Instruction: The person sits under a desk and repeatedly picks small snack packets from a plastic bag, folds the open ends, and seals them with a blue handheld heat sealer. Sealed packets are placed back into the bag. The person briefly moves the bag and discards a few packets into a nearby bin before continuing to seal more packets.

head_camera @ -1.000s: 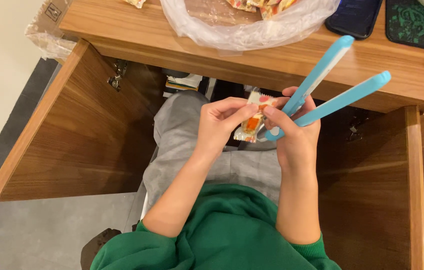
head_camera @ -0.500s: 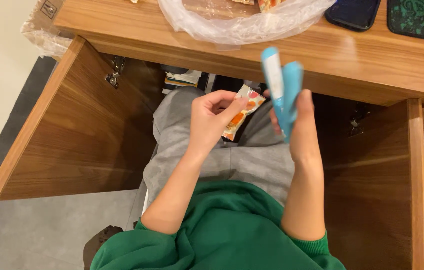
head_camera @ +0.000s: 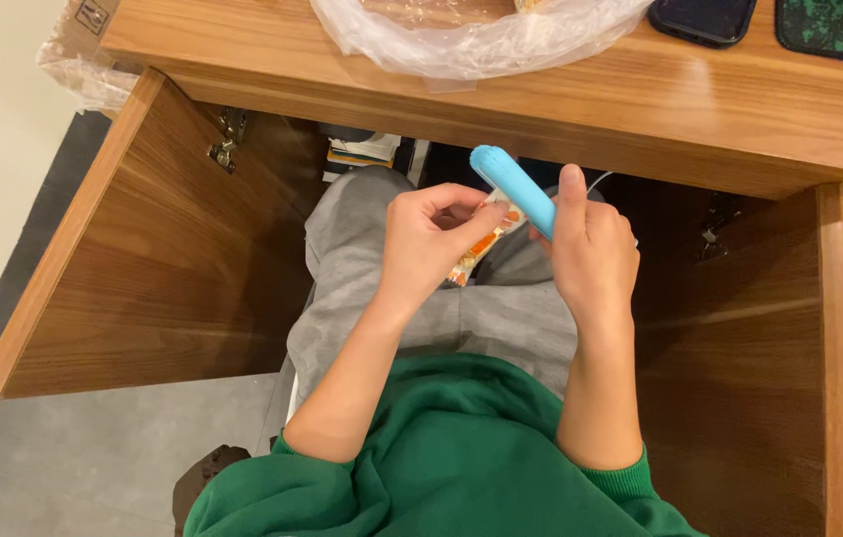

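Two hands work over a seated person's lap, below the edge of a wooden desk (head_camera: 561,99). The right hand (head_camera: 595,254) is closed in a fist around one blue clip (head_camera: 514,189), thumb laid up along its side; the clip is a long, rounded plastic bar, its two arms folded together, pointing up and to the left. The left hand (head_camera: 431,239) has its fingers curled, pinching one small packet (head_camera: 476,249) between thumb and fingertips. The packet is white with orange markings, mostly hidden behind the fingers, and lies just under the clip's lower end, touching or nearly so. Both things hang above grey trousers (head_camera: 461,318); green sleeves (head_camera: 441,467) fill the foreground. On the desk sit one clear plastic bag (head_camera: 481,40), one dark phone (head_camera: 705,18) and one green patterned pad (head_camera: 839,30). One cupboard door (head_camera: 153,259) stands open at left.
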